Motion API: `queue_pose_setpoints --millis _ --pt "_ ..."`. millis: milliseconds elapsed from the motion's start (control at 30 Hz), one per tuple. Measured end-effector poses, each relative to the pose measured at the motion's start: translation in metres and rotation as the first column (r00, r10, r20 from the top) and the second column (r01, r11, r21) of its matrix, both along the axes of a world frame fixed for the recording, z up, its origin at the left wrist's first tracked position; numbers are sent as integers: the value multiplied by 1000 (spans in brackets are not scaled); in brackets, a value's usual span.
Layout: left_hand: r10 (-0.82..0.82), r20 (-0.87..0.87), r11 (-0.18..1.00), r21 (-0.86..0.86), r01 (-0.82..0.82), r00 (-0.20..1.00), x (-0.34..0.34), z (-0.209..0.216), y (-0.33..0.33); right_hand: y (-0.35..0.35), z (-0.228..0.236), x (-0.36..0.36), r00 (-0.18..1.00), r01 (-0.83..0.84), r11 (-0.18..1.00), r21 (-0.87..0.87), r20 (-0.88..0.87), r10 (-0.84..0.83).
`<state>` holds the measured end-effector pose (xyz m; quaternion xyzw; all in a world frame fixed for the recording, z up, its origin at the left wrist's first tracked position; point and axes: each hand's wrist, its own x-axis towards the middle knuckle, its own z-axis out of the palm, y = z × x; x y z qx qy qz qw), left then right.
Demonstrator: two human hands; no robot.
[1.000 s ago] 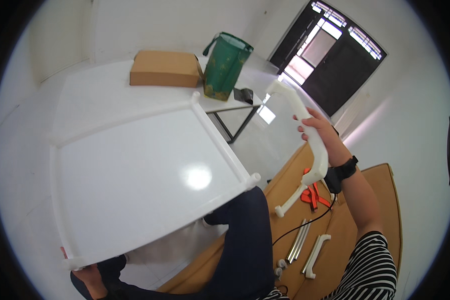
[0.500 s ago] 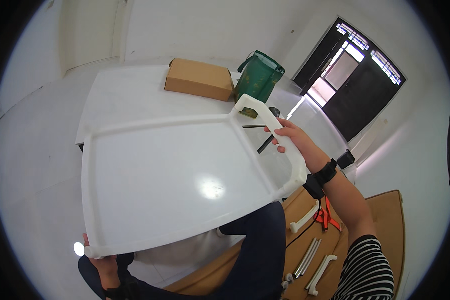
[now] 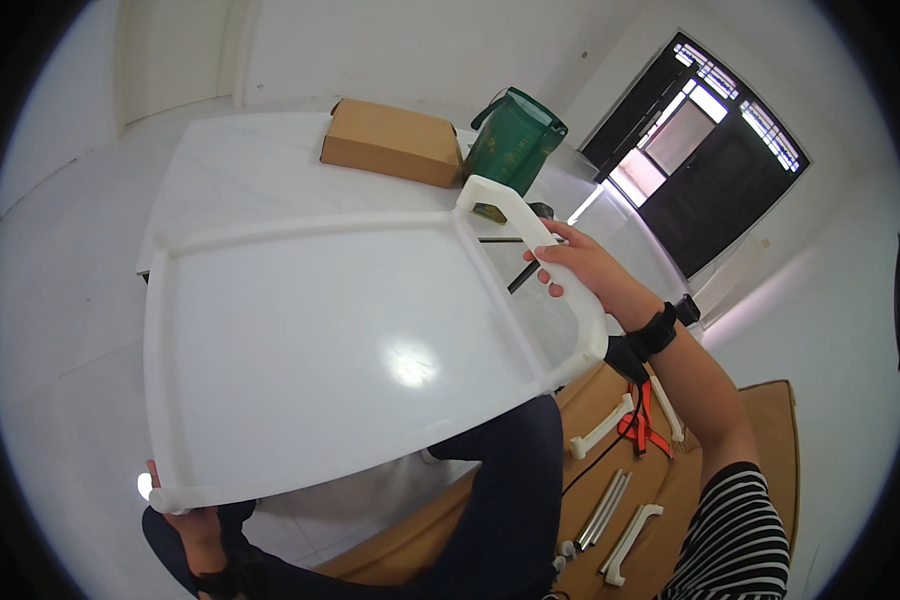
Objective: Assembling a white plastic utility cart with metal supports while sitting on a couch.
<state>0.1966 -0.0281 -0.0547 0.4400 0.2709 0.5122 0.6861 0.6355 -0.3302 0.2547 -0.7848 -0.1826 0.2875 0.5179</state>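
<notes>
A large white rectangular tray (image 3: 320, 330) with a raised rim lies tilted above my lap. On its right side is a white bar handle (image 3: 582, 300), joined to the tray at both ends. My right hand (image 3: 575, 262) is closed round the middle of this handle, thumb on top and fingertips showing on the inner side. Under the tray's near left corner, my left hand (image 3: 198, 525) grips the edge; most of its fingers are hidden below. Between handle and tray, dark thin bars (image 3: 520, 277) show through the gap.
Ahead stands a white table (image 3: 240, 150) with a brown cardboard box (image 3: 392, 145) on it and a green bag (image 3: 515, 140) beside the box. On the brown surface at lower right lie white handle pieces (image 3: 630, 545), metal tubes (image 3: 605, 510) and an orange strap (image 3: 645, 425).
The whole view has shifted slightly, with tray, box and bag all appearing a little further up and left. Both hands keep the same grip on the tray.
</notes>
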Motion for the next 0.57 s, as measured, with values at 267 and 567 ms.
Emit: queue_pose_setpoints --millis 267,567 --pt "185 -241 884 464 -54 953 -2 -4 1 -8 6 -18 996 -88 981 -170 15 92" --pt "-38 -160 977 202 70 986 -9 -2 3 -2 -2 -33 965 -105 958 -266 206 163"
